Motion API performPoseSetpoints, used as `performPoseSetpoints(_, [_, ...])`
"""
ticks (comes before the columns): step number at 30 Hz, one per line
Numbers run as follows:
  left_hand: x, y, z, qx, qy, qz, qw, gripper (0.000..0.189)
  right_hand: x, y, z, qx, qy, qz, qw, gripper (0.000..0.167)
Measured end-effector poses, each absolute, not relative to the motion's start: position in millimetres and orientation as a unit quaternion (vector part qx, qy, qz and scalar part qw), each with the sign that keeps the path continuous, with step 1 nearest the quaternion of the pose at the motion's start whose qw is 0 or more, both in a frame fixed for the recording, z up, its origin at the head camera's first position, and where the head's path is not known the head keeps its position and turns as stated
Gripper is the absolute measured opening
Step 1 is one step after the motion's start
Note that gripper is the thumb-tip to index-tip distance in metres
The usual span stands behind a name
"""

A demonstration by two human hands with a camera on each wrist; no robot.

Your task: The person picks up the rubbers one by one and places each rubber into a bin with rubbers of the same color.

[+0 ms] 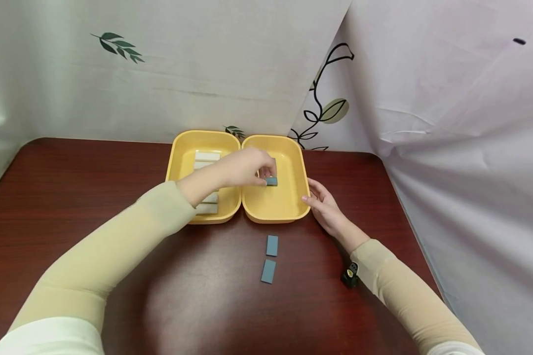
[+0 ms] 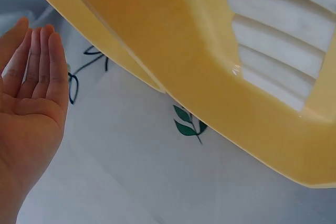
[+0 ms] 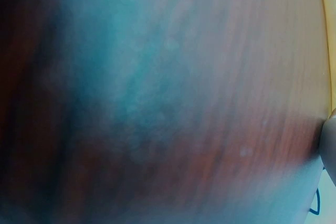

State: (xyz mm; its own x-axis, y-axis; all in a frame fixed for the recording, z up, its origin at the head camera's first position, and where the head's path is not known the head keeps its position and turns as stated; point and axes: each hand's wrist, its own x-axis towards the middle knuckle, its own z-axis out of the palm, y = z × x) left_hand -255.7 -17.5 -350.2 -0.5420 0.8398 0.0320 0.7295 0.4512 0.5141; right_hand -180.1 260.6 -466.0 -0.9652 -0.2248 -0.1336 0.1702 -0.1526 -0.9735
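My left hand [image 1: 248,166] reaches down into the right yellow container [image 1: 288,209], its thumb and fingertips right at a blue-grey tile [image 1: 271,181]. In the left wrist view the fingers [image 2: 44,69] are extended, thumb apart, with no tile showing in the palm. The right hand [image 1: 326,207] holds that container's right side, thumb over the rim and fingers along the outer wall. Two more blue-grey tiles, a nearer one [image 1: 268,271] and a farther one [image 1: 272,245], lie on the table in front.
Directly to the left stands a second yellow container [image 1: 173,162], holding a column of white tiles [image 1: 207,157] partly hidden by my left forearm. Both stand on a dark red-brown table [image 1: 93,197], near a white curtain [image 1: 182,64] with leaf prints.
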Motion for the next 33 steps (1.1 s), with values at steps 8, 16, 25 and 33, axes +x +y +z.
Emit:
performPoseSetpoints(8, [-237,-14,-350,0.497,0.837,0.204,0.103,0.015,-180,260,-464,-0.017,0.640,-0.757,0.131,0.066])
performPoseSetpoints(16, [-222,-19,-354,0.508,0.826,0.219,0.105,0.015,-180,260,-463,-0.020,0.645,-0.752,0.133,0.066])
performPoseSetpoints(25, [-203,-26,-361,0.501,0.822,0.248,0.108,0.016,-180,260,-465,-0.021,0.642,-0.755,0.131,0.067])
performPoseSetpoints(33, [-190,-29,-365,0.496,0.821,0.268,0.089,0.015,-181,260,-466,-0.022,0.642,-0.755,0.131,0.065])
